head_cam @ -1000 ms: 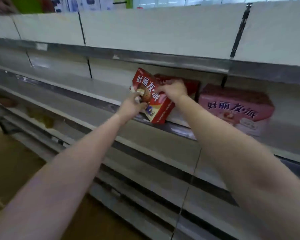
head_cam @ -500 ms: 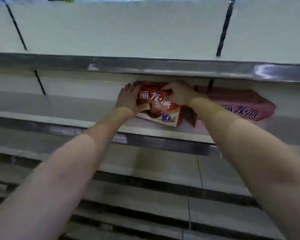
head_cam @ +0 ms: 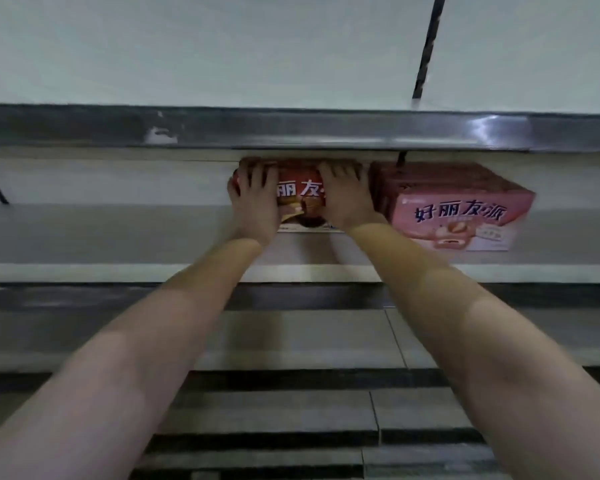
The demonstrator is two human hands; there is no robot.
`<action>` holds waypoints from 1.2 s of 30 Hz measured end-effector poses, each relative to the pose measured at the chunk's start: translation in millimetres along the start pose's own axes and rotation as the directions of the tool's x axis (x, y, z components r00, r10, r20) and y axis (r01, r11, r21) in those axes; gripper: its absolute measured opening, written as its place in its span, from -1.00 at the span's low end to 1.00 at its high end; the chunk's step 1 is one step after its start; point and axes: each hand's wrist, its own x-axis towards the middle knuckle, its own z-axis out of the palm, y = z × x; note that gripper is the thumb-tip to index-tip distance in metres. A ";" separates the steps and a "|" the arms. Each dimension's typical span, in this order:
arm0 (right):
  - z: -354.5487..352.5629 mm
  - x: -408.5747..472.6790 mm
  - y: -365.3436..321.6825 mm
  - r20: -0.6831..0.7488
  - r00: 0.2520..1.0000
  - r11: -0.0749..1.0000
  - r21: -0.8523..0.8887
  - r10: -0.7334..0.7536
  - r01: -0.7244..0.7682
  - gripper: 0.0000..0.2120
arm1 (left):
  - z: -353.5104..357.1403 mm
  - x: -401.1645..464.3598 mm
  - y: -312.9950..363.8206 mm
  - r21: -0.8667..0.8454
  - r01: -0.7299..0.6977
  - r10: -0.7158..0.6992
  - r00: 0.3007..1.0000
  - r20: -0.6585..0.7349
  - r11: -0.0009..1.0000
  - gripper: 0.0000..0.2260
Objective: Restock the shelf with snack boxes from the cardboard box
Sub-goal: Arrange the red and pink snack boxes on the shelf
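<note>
A long metal shelf (head_cam: pixel 326 271) runs the full width of the view at about eye level, its pale deck lying under a darker grey rail (head_cam: pixel 291 128) that edges the shelf above, and behind that rail rises a plain pale back panel (head_cam: pixel 222 46) crossed by a slotted black upright (head_cam: pixel 426 46). Below the stocked shelf, further grey shelves (head_cam: pixel 291 344) step down toward the bottom of the view. Two bare forearms reach up and forward from the lower corners and meet at the middle of the shelf. To the right of them sits a pink snack box (head_cam: pixel 465 216) with large dark blue Chinese lettering on its front (a picture of a round cake shows beneath the lettering), standing flat on the shelf deck. Just beside it on the left, touching or nearly so, is a red snack box (head_cam: pixel 300 199), also on the deck and pushed back under the rail. The left hand (head_cam: pixel 255 199) grips the red box's left end, fingers spread over the front and reaching its top edge. The right hand (head_cam: pixel 347 199) holds the right end the same way, fingers curled over the top, so only the middle of the red front shows between them.
</note>
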 end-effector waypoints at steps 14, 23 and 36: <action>-6.6 -22.2 -16.2 -0.113 0.984 0.976 0.154 -0.137 0.153 -0.39 | -25.2 -25.3 -4.8 -0.212 0.148 -0.157 0.987 -0.025 0.966 -0.25; -19.9 -65.4 -79.6 -0.233 0.853 0.675 0.529 -0.468 0.514 -0.68 | -93.4 -130.7 -5.8 -0.053 0.379 -0.381 0.923 -0.046 0.924 -0.70; -9.0 -318.9 -192.7 -0.086 0.412 0.177 0.809 -0.907 0.560 -0.85 | -183.8 -437.7 40.4 0.116 0.904 -0.902 0.423 -0.090 0.412 -0.86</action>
